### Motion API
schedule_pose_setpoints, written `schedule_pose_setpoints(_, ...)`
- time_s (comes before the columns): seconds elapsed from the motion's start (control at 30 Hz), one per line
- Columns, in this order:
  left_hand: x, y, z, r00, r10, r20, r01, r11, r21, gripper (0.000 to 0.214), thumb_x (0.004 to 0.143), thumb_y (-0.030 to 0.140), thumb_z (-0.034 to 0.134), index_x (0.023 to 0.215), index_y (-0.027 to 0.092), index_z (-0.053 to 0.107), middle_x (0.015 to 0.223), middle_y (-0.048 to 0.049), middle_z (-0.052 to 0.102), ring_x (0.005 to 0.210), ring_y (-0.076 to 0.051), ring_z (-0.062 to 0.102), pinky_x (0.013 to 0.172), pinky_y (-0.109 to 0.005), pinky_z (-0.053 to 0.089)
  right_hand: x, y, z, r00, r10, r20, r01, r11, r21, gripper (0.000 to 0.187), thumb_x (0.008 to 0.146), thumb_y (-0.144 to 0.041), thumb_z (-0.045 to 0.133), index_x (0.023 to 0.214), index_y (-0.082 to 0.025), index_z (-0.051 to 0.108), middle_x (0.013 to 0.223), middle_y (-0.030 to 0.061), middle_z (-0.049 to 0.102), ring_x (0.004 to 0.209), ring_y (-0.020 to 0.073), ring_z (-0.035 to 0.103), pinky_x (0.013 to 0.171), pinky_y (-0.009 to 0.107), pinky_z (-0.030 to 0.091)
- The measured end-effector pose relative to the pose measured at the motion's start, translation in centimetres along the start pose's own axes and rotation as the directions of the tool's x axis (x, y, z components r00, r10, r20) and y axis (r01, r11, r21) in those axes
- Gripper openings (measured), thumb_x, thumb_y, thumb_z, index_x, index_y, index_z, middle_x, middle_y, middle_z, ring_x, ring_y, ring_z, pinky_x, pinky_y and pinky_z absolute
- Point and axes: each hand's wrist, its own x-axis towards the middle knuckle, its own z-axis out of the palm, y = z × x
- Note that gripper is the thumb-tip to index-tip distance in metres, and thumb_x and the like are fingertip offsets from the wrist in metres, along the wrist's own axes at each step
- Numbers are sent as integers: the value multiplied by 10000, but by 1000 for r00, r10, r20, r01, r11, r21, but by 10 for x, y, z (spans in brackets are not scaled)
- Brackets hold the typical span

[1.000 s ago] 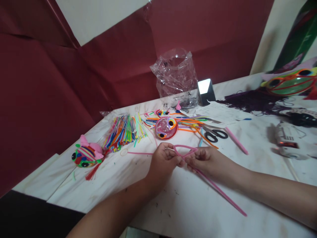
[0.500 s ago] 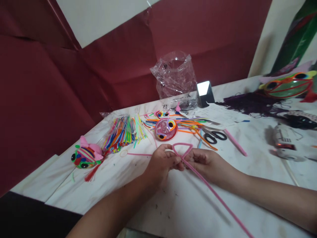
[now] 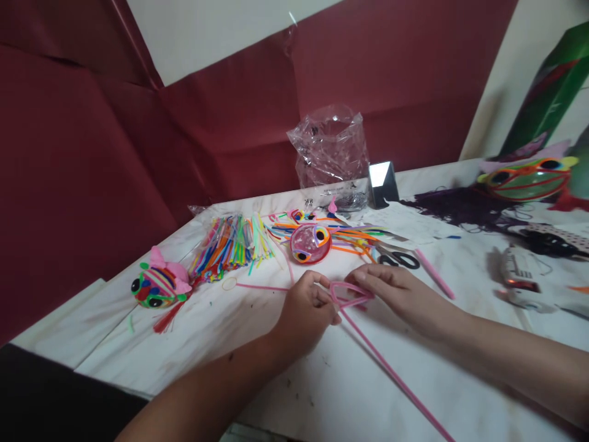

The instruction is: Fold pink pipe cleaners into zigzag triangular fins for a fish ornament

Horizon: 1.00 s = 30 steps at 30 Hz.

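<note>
A long pink pipe cleaner is bent into a closed, rounded triangular loop at its upper end, while its straight tail runs down toward the lower right. My left hand is closed on it at the left side of the loop, near where the strands cross. Thumb and fingers of my right hand pinch the loop's right part from above. Just beyond the hands lies a round pink disc with two bright eyes stuck on it. Black-handled scissors rest beyond my right hand.
Bundled coloured pipe cleaners lie back left, near a finished fish-like ornament with a red tassel. A clear plastic bag and a phone stand along the back. To the right are a white glue-gun-like tool and another ornament.
My right hand has moved from the crossing point up and rightward onto the loop. The loop now leans right and looks flatter. My left hand keeps its hold.
</note>
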Motion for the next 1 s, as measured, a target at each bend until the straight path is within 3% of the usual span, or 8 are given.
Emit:
schedule_pose_setpoints(0.1,-2,-2,1,1000,5,21,-5,1000,20,240,578,56,527,770,187,464,487,75,529,451,-99,543,479,-199,395,0,3,4,994,14,110,-16,1000,22,407,807,-523,462,675,-163,599,675,11,591,654,142,515,624,254,392)
schedule_pose_setpoints(0.23,-2,-4,1,999,19,46,-22,998,59,226,581,56,524,762,184,483,477,68,537,441,-94,527,470,-192,377,0,8,2,988,-3,154,7,1000,-22,368,803,-472,495,691,-154,643,619,-1,589,590,126,510,564,239,379)
schedule_pose_setpoints(0.47,-1,-9,2,993,11,118,-17,999,50,211,579,61,520,751,184,507,506,62,530,461,-92,529,467,-195,371,-3,3,-4,966,-225,128,256,908,-332,243,802,-298,527,629,-185,656,609,12,615,563,129,522,550,236,373)
schedule_pose_setpoints(0.73,-1,-2,1,996,-42,72,37,996,76,188,584,72,526,741,174,515,494,51,553,458,-98,539,485,-205,390,-3,2,1,985,-154,75,168,956,-241,285,822,-402,485,776,-186,664,667,16,633,610,142,527,548,248,381)
schedule_pose_setpoints(0.87,1,-4,0,999,-37,38,36,999,25,211,578,62,518,740,186,466,471,63,545,437,-104,539,466,-202,382,-3,2,3,988,-151,-21,142,962,-233,276,829,-378,459,741,-174,624,706,34,638,652,161,549,589,270,406)
schedule_pose_setpoints(1.0,-1,-4,1,999,-27,20,25,996,80,143,590,68,514,677,174,472,480,39,553,456,-101,534,482,-207,393,-5,2,8,994,-109,-7,106,975,-193,282,820,-402,477,757,-178,637,742,43,664,696,179,580,621,281,425)
